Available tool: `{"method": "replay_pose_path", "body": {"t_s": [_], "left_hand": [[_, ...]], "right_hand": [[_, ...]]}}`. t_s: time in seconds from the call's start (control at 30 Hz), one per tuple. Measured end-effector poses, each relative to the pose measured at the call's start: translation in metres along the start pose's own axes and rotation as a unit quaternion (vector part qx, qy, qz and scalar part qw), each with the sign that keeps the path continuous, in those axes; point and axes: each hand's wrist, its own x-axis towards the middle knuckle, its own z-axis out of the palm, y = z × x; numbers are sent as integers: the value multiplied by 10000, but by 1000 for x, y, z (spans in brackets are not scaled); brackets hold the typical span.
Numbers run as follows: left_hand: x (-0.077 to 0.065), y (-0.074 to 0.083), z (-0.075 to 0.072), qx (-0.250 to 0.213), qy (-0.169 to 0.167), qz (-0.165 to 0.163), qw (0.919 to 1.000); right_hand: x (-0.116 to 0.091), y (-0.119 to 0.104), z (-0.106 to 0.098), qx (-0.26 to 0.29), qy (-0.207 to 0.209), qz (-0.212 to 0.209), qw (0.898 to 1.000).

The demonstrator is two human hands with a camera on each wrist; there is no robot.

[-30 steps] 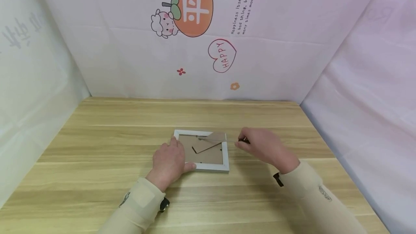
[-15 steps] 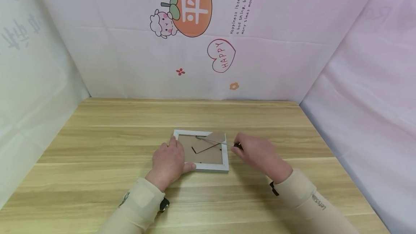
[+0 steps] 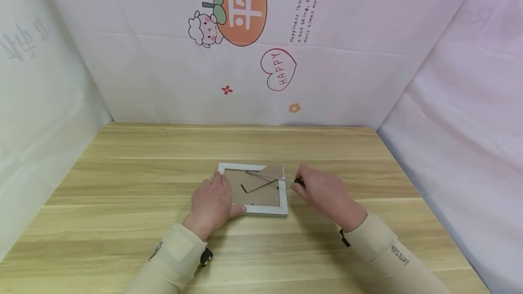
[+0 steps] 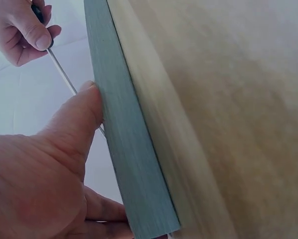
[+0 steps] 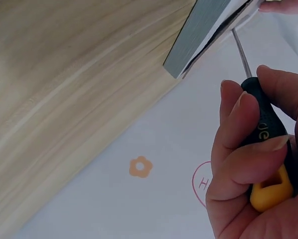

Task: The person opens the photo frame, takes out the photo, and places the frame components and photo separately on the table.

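A white picture frame (image 3: 266,211) lies back side up on the table, its brown backing board (image 3: 261,197) showing. My left hand (image 3: 212,201) holds the frame at its left side, the thumb (image 4: 81,109) on the near rim and the fingers at the left edge. In my right hand (image 3: 328,194) is a screwdriver, gripped round its dark green handle (image 5: 262,112) with a yellow end. Its thin metal shaft (image 3: 269,177) slants across the backing, the tip at a small dark tab along the far inner rim. A brown stand flap (image 3: 271,172) sits slantwise on the backing.
The wood-grain table (image 3: 163,149) runs back to a white printed cloth (image 3: 171,80). More white cloth hangs along the left (image 3: 49,103) and right (image 3: 461,103) sides. Small dark tabs also show along the frame's near and right inner rims.
My right hand has come slightly nearer and to the left, so the screwdriver slants more and its tip sits a little further left. The left hand and the frame hold still.
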Motion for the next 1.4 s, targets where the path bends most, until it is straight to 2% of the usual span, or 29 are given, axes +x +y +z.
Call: {"method": "replay_pose_path", "body": {"t_s": [0.17, 0.33, 0.53, 0.83, 0.97, 1.13, 1.3, 1.4], "left_hand": [[0, -2, 1, -82, 8, -12, 10000], [1, -2, 0, -95, -57, -16, 9999], [2, -2, 1, -138, -107, -52, 9998], [1, -3, 0, -145, -47, -53, 9999], [2, -3, 1, -111, 0, -27, 9999], [1, -3, 2, -44, 79, 31, 10000], [2, -3, 1, -67, 124, -10, 9999], [3, -3, 1, -113, 111, -65, 9999]], "right_hand": [[4, 0, -5, -31, 22, -59, 10000], [13, 2, -12, 39, -185, -93, 9998], [26, 7, -22, 102, -511, -100, 9986], [52, 17, -39, 340, -1262, -66, 9914], [63, 21, -44, 567, -1630, 6, 9850], [75, 27, -48, 1068, -2131, 300, 9707], [87, 30, -51, 1360, -2393, 389, 9606], [90, 30, -53, 1409, -2423, 435, 9589]]}}
